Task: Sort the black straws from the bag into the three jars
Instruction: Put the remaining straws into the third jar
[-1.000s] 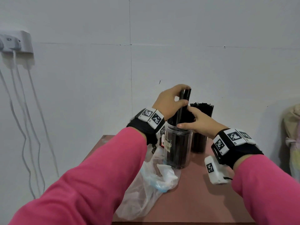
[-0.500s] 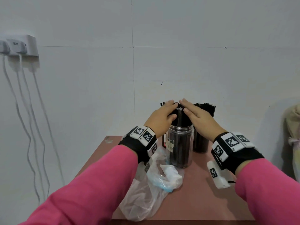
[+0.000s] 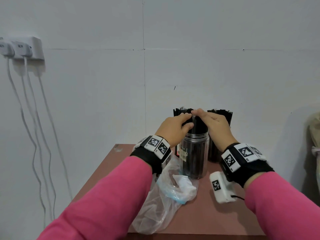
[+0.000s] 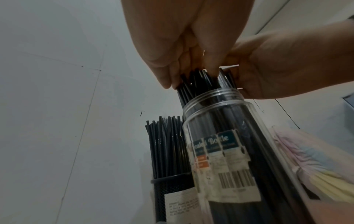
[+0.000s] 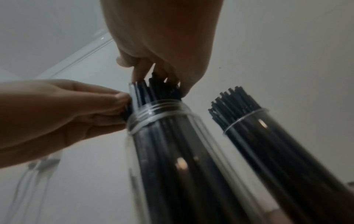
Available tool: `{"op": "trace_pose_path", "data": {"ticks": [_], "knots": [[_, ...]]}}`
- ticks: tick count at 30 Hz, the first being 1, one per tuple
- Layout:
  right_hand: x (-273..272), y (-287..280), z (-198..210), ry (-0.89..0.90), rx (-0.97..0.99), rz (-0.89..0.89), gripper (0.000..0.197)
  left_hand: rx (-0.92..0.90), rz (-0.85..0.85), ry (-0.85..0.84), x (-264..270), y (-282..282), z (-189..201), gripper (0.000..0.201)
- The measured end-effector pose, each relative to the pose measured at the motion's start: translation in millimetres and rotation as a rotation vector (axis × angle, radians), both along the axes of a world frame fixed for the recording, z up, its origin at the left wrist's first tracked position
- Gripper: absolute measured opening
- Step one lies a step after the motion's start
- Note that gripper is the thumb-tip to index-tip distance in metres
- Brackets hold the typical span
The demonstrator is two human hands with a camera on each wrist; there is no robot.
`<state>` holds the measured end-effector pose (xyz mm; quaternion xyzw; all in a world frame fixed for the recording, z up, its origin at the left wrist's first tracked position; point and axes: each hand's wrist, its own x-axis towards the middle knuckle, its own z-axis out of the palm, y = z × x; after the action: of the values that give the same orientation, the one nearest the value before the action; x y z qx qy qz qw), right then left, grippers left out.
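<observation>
A clear front jar (image 3: pixel 194 158) (image 4: pixel 229 151) (image 5: pixel 172 159) packed with black straws (image 4: pixel 199 81) (image 5: pixel 159 91) stands on the reddish table (image 3: pixel 216 215). Both hands are cupped over the straw tops. My left hand (image 3: pixel 173 129) (image 4: pixel 184 45) (image 5: pixel 57 109) grips the bundle from the left at the rim. From the right, my right hand (image 3: pixel 214 125) (image 5: pixel 162 37) (image 4: pixel 277 63) curls over the tops. Behind stand a black mesh pot of straws (image 3: pixel 180 111) (image 4: pixel 168 189) and a second clear jar of straws (image 3: pixel 220 116) (image 5: pixel 277 144). A crumpled plastic bag (image 3: pixel 164 196) lies in front.
The table is small; its left edge (image 3: pixel 97 174) and near edge are close to the bag. A wall stands right behind the jars. A power strip (image 3: pixel 22 47) with hanging cables (image 3: pixel 34 135) is on the left wall. A pale cloth bundle (image 3: pixel 313 153) hangs at far right.
My left hand, which held a few straws raised above the front jar, has come down. The straws now sit level in the jar. Both hands have closed over the tops.
</observation>
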<state>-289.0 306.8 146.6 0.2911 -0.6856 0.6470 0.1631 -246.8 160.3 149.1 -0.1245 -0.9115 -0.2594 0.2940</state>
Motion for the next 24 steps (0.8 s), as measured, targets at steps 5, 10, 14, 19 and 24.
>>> {"op": "trace_pose_path", "data": {"ticks": [5, 10, 14, 19, 24], "knots": [[-1.6, -17.4, -2.0, -0.056, -0.169, -0.045, 0.032, 0.207, 0.010, 0.091, -2.9, 9.5, -6.1, 0.027], [-8.3, -15.6, 2.4, 0.086, 0.205, -0.208, 0.044, 0.188, 0.035, 0.103, -6.8, 7.8, -8.5, 0.019], [-7.1, -7.3, 8.4, 0.100, 0.403, -0.156, 0.030, 0.105, 0.048, 0.062, -4.6, 4.8, 0.0, 0.020], [-7.4, 3.8, 24.6, 0.081, 0.564, -0.135, 0.029, 0.039, 0.024, -0.050, 0.9, -4.5, 15.6, 0.026], [-8.2, 2.6, 21.0, 0.178, 0.783, -0.227, 0.037, -0.068, 0.010, -0.158, 1.3, -7.5, 33.3, 0.041]]}}
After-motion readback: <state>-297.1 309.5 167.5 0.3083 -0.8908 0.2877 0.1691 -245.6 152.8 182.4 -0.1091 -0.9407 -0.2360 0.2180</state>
